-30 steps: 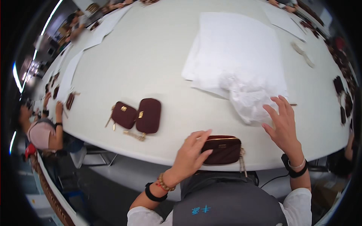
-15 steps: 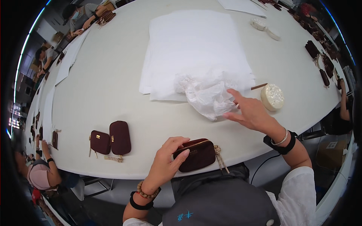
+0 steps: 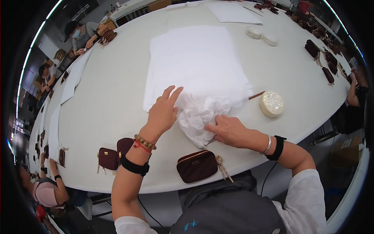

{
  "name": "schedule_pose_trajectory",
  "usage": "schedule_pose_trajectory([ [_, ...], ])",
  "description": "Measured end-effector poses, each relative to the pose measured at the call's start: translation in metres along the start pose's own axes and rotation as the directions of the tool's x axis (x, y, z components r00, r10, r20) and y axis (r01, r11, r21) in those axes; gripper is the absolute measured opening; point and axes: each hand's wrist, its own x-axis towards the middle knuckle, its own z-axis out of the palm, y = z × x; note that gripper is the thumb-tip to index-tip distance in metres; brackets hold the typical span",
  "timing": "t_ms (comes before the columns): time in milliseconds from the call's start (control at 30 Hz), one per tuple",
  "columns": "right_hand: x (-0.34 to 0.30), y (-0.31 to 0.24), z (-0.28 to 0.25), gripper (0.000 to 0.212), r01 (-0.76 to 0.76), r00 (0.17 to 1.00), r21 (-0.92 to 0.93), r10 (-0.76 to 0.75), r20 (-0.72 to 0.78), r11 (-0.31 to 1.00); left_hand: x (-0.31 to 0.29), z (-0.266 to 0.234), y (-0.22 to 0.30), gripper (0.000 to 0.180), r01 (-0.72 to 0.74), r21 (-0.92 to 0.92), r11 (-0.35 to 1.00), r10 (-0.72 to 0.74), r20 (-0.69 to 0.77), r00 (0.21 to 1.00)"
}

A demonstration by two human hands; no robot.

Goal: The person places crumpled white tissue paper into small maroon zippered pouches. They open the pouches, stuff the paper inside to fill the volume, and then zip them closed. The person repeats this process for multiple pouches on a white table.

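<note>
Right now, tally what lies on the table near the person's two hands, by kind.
Dark red pouches: 3
Crumpled tissue wads: 1
Flat tissue stacks: 1
Round cream tape rolls: 1
Total: 6

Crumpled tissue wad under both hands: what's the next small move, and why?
Probably gather the crumpled tissue wad and carry it toward the dark red pouch. The right hand presses its near edge, the left hand lies flat beside it, and the pouch lies untouched at the table edge.

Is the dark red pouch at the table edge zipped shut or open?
Shut: the pouch lies flat, its gold zip line closed along the top.
</note>
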Motion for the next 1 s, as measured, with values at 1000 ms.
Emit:
schedule_pose_trajectory([
  [1000, -0.03, -0.026, -0.076, 0.055, -0.249, 0.934, 0.965, 0.281, 0.219, 0.077, -0.098, -0.003, 0.075, 0.052, 0.226, -0.755, 0.615, -0.067, 0.235, 0.97],
])
